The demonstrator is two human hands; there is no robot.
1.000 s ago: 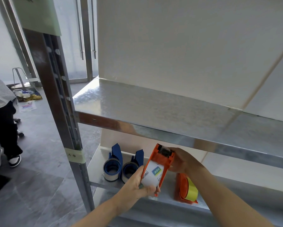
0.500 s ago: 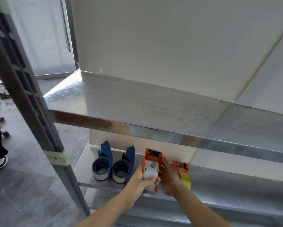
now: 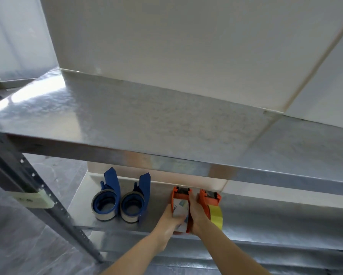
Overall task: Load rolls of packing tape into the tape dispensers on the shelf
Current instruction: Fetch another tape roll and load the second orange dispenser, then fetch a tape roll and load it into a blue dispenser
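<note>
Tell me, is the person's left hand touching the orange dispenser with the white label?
Touching. The head view shows the left hand wrapped round the lower end of the labelled orange dispenser, with no gap between them.

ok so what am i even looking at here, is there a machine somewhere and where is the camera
There is no machine: these are a person's two bare hands. The camera sits on that person's head and looks forward and down, so both arms come in from the bottom edge. In front stands a metal rack with an upper shelf. On the lower shelf stand a blue dispenser and a second blue one, each with a tape roll, and further right an orange dispenser carrying yellow tape. The left hand grips a labelled dispenser, also orange, and the right hand lies against its right side.
</note>
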